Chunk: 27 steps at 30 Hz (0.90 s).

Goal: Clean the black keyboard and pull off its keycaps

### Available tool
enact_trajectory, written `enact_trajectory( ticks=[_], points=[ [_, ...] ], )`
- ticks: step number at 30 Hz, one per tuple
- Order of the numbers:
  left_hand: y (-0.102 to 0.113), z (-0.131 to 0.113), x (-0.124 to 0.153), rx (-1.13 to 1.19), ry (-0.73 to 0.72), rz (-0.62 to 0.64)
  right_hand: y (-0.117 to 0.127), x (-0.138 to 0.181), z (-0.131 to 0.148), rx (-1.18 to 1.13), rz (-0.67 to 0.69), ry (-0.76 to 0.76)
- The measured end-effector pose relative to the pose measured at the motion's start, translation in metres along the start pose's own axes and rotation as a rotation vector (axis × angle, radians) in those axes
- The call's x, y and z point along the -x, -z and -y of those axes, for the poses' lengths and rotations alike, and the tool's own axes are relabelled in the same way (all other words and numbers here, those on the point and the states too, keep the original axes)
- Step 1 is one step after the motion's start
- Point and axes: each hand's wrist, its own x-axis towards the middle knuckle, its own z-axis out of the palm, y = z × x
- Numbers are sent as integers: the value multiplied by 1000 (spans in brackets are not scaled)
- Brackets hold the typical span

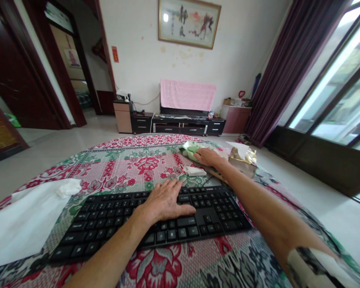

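Both hands are down on the table. Of the two, the left hand (pixel 165 202) is lying flat and slack, fingers spread, on the middle of a black keyboard (pixel 108 220) sitting near the front edge. Reaching well past it, the right hand (pixel 208 157) is resting palm down on a green-and-white crinkled packet (pixel 189 149) at the far side. Whether those fingers are gripping it, I cannot tell. A small folded white pad (pixel 196 171) is lying just beside that hand, between packet and keyboard. A gold wrapper (pixel 243 157) is sitting to the right. Off left, a crumpled tissue (pixel 68 187) is lying at the far corner of a white sheet (pixel 21 224) — everything resting on a floral tablecloth (pixel 144 162).
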Motion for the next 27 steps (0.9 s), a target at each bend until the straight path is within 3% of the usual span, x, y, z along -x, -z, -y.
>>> enact_trajectory(
  ticks=[8,11,14,19,25,27],
  points=[
    [1,-1,0,-5,7,5,-10,12,9,-40,-20,27],
    [2,-1,1,-10,-20,-13,-3,20,18,-33,-29,-35],
    [5,-3,3,-16,-39,-20,3,27,37,5,57,-177],
    [6,-6,6,-49,-86,-26,8,38,63,-19,24,-223],
    [4,-6,7,-16,-89,-19,23,60,45,-65,-73,-266],
    [4,-5,6,-7,-90,-17,24,64,40,-103,-61,-127]
  ],
)
